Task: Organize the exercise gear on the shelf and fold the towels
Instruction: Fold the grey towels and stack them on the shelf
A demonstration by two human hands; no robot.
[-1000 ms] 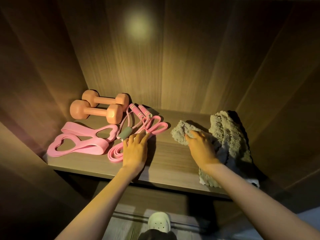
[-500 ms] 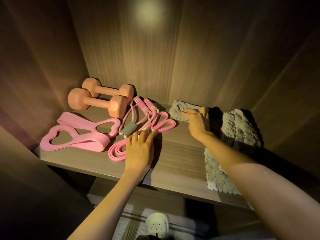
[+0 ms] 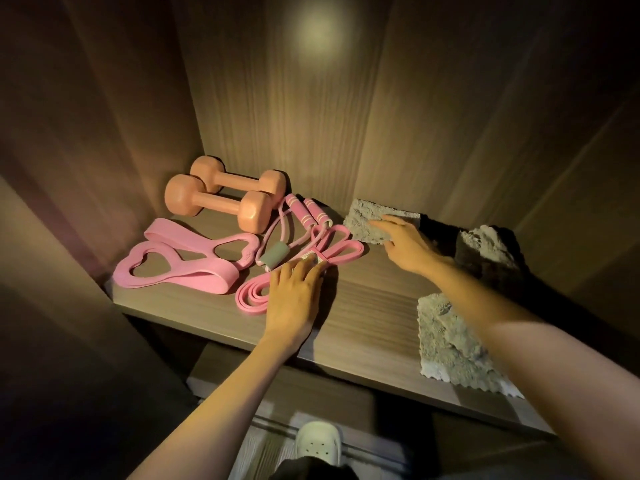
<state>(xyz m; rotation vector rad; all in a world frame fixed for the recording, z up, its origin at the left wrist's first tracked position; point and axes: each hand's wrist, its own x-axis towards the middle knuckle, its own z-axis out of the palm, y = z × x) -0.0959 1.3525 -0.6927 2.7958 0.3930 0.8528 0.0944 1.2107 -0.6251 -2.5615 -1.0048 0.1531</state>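
Landmark: front dumbbell [image 3: 216,207], salmon-orange, on its side at the back left of the wooden shelf [image 3: 363,306]. Directly behind it, parallel and just beside it: rear dumbbell [image 3: 239,180]. In front of the landmark, slightly left: wide pink band [image 3: 187,265] with heart-shaped cut-outs, flat on the board. Just right of the landmark: two pink jump-rope handles [image 3: 308,211] side by side; their cord loops forward to a grey-green foam sleeve [image 3: 275,255] lying in front of the landmark's right head. Further forward and right: narrow pink loop band [image 3: 256,292], doubled into several strands, with a pale label at its middle. Left hand [image 3: 294,296] lies palm down on that label and band, fingers straight and close together, nothing pinched. Well right of the landmark, at about the same depth: flat towel section [image 3: 367,220], grey, near the back wall. Right hand [image 3: 405,244] rests palm down on it, fingers extended and slightly spread, thumb out, pressing rather than gripping. Further right again: crumpled towel mound [image 3: 488,244], partly in shadow. Far forward-right of the landmark: front towel section [image 3: 446,341], flat under the right forearm, its scalloped hem overhanging the shelf edge. Cannot tell whether the grey portions are one towel or several; forearm and shadow hide the join. Below the shelf, forward of the landmark: white shoe [image 3: 318,441].
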